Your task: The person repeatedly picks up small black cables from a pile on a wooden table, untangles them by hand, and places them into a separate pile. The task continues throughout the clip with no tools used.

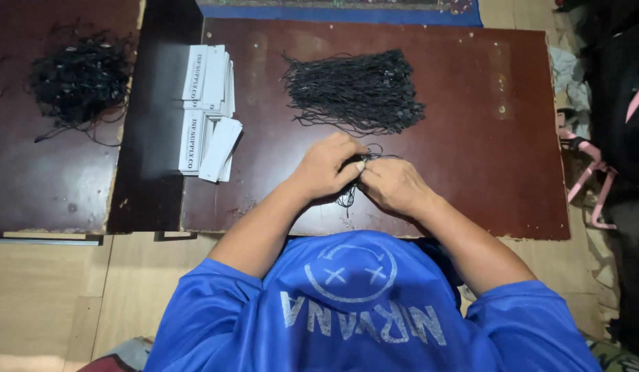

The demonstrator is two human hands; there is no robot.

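While both hands are meeting over the near edge of the dark brown table (471, 193), I am watching them work a small clump of black string loops (349, 196) pinched between them. My left hand (326, 167) is curling closed over the top of the clump, fingers bent inward, and my right hand (394, 184) is pressing in from the other side, thumb and fingers gripping the same strands, so the two are touching at the fingertips. A few loose ends are hanging below the hands toward the table's front edge.

Just beyond the hands, the large bundle of black strings (354, 93) is lying spread out, apart from the clump. To the left, the stacks of white paper tags (208, 114) are sitting untouched, and a tangled black heap (78, 79) is resting on the neighbouring table (50, 186).

Judging by this, I am separating or straightening single strings out of the pinch. What follows would seem to call for a fine fingertip pull that frees one loop without dragging the rest along.
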